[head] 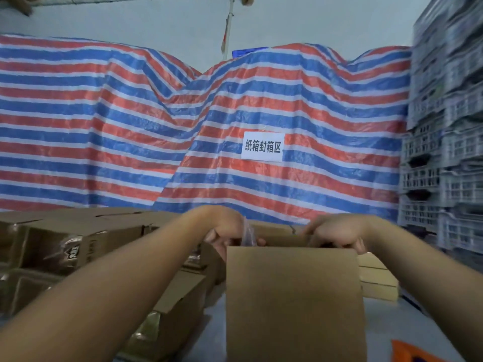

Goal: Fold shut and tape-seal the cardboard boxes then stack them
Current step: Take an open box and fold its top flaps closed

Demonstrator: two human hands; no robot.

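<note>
Striped tarp [183,126]; box [292,304] upright.

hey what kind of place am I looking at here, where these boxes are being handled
Probably a warehouse or packing area. A striped tarp covers piled goods and carries a paper sign; gray plastic crates are stacked at the right; taped cardboard boxes are piled at the left.
</note>
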